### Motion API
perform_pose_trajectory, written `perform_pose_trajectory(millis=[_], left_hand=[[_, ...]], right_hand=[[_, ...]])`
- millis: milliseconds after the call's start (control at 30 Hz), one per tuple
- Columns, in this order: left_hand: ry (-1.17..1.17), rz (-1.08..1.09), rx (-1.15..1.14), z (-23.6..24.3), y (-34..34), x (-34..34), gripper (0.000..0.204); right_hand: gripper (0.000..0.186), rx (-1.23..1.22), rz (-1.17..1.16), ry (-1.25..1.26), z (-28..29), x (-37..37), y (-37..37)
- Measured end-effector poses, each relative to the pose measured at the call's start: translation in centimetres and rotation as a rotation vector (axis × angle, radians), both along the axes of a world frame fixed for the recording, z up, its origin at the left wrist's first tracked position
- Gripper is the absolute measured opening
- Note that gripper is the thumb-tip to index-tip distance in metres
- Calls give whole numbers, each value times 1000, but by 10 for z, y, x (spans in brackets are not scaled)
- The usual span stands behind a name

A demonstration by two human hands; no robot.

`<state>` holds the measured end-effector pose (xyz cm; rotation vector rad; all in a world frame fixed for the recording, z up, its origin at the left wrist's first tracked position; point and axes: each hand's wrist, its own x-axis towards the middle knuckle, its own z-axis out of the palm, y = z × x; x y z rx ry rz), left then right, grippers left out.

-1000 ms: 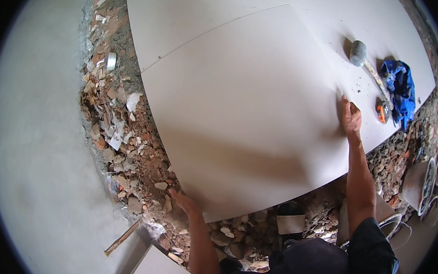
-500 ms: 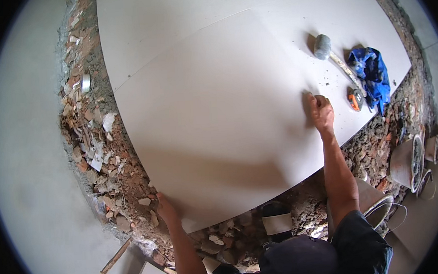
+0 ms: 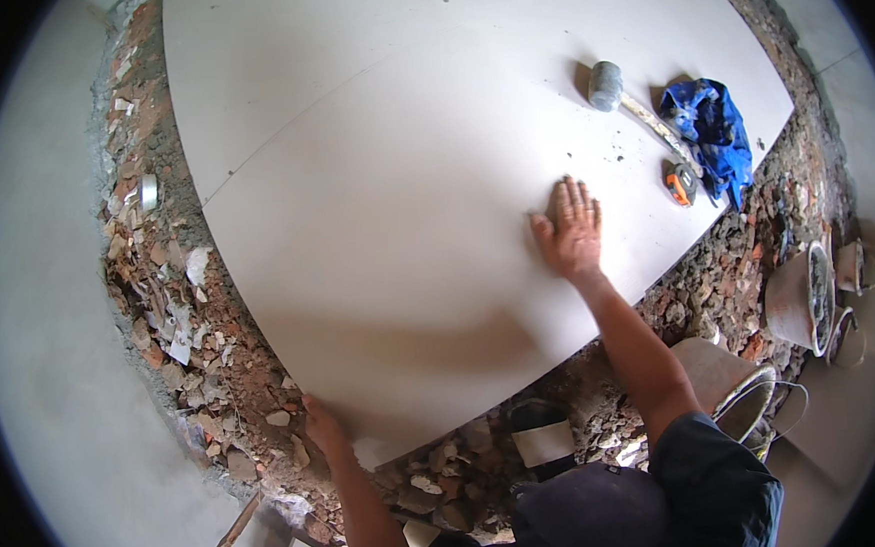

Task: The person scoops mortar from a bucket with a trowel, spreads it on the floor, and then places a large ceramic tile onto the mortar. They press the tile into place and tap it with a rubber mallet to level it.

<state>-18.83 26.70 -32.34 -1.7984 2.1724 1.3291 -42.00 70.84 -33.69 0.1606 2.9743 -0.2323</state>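
Observation:
A large pale floor tile [image 3: 387, 267] spreads out in front of me, with a thin seam along its far side where it meets another pale tile [image 3: 275, 73]. My right hand [image 3: 570, 235] lies flat on the tile's right part, palm down and fingers spread. At the near left edge, my left hand [image 3: 325, 429] grips the tile's rim; most of its fingers are hidden. Beyond the right hand lie a rubber mallet [image 3: 606, 87] with a grey head, an orange and black tape measure [image 3: 681, 184] and a crumpled blue cloth [image 3: 714, 131].
Broken rubble [image 3: 197, 358] fills a strip along the left and near sides. Several dirty buckets stand at the right, one bucket [image 3: 719, 377] tipped near my right arm. A silver roll [image 3: 148, 192] and a wooden stick [image 3: 235, 532] lie on the left. Smooth grey floor [image 3: 50, 327] borders the rubble.
My right hand has gone from curled fingers to flat and spread, and has moved left on the tile. The left hand stays at the edge. The whole view has shifted slightly.

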Motion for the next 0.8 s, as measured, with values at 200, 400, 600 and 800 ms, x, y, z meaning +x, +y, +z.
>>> perform_pose_trajectory(millis=[200,400,600,800], left_hand=[[-68,-92,-87,3,3,-6,72],[-304,-276,-466,35,16,-34,84],[-163,-1194,-560,18,128,-86,111],[-284,-1271,-506,25,180,-118,116]], right_hand=[[81,62,4,138,-8,4,-11],[86,29,1,66,2,0,-10],[90,70,1,90,0,-2,-12],[71,-72,112,156,6,-24,18]])
